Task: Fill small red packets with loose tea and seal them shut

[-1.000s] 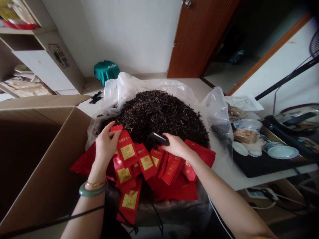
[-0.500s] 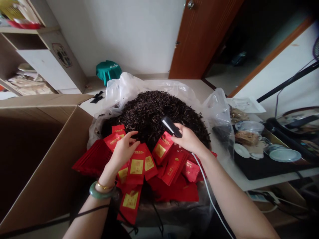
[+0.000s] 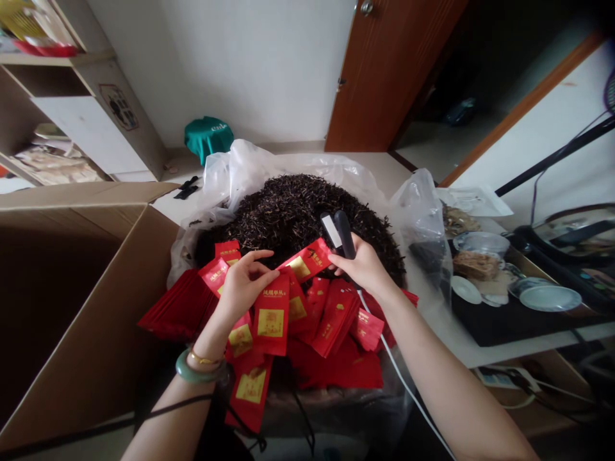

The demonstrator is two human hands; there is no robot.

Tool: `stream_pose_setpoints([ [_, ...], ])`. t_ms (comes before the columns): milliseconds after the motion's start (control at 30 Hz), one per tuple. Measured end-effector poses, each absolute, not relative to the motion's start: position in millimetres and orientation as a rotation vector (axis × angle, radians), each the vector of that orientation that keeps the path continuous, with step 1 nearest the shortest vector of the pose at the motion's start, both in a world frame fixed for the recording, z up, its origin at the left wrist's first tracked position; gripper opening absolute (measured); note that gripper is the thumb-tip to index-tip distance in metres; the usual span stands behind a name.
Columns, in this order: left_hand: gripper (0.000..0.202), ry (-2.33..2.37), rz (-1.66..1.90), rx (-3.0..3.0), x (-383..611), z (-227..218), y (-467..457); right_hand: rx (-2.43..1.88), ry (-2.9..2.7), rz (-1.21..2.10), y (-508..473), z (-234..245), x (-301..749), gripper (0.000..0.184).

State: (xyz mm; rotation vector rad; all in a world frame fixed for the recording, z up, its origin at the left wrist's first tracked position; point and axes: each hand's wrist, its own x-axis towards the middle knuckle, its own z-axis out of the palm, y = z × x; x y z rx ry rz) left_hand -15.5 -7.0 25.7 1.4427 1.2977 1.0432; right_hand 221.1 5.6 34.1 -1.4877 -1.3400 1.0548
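A big heap of dark loose tea (image 3: 298,218) lies in a clear plastic bag (image 3: 250,169). Many red packets with gold labels (image 3: 331,326) are spread in front of it. My left hand (image 3: 243,285), with a green bangle on the wrist, pinches the top of one red packet (image 3: 271,314). My right hand (image 3: 365,269) grips a small black hand sealer (image 3: 339,234) with a white cord, its jaws apart. Another red packet (image 3: 307,259) sticks out sideways at the sealer's jaws, next to my right fingers.
An open cardboard box (image 3: 72,288) stands at the left. A black tea tray (image 3: 509,307) with white dishes and bowls sits at the right. A shelf unit (image 3: 81,109), a green stool (image 3: 208,136) and a brown door (image 3: 384,70) are behind.
My right hand lifted the sealer off the packets, turned it upright, and a red packet now sits at its jaws. My left hand shifted right and took hold of a packet.
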Motion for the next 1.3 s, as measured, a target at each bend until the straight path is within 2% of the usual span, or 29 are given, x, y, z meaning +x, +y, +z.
stream_pose_setpoints([
  [200,0.048,1.163,1.179,1.252,-17.5,25.2,-6.5,-1.445,-1.367,1.162,-1.6,29.1,199.8,0.033],
  [367,0.041,1.101,1.077,1.297,-20.2,23.9,-3.1,-1.361,-1.296,1.391,-8.0,24.1,185.6,0.033],
  [733,0.020,1.117,0.992,1.439,-12.5,17.7,-5.4,-1.411,-1.356,1.380,-8.7,24.8,181.9,0.027],
  [1000,0.021,1.193,1.048,1.337,-10.9,18.7,-4.1,-1.444,-1.379,1.391,-9.1,28.2,183.1,0.025],
  [1300,0.030,1.275,1.366,1.002,-31.1,28.1,-1.7,-1.388,-1.301,1.334,-3.0,26.4,195.0,0.034],
])
